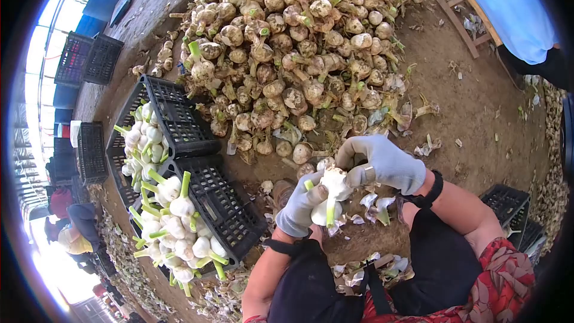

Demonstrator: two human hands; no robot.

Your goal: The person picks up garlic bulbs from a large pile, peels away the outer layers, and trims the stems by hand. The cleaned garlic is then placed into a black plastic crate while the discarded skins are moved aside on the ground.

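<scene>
My left hand [302,206], in a grey-white work glove, is closed around white garlic bulbs low in front of me. A peeled-looking garlic bulb [336,184] sits between my two hands, its rough root end upward. Just below it shows a second white bulb with a cut green stem [330,210], partly hidden by my left fingers. My gloved right hand [382,164] has its fingers curled and pressed against the upper bulb from the right. Loose papery skins [378,208] lie beneath my hands, between my legs.
A large heap of unpeeled, soil-stained garlic [287,54] lies ahead. To the left, black plastic crates [209,203] hold cleaned white bulbs with green stems. A wooden stool [463,15] and a person in blue [508,6] are at upper right. More crates [89,57] stand far left.
</scene>
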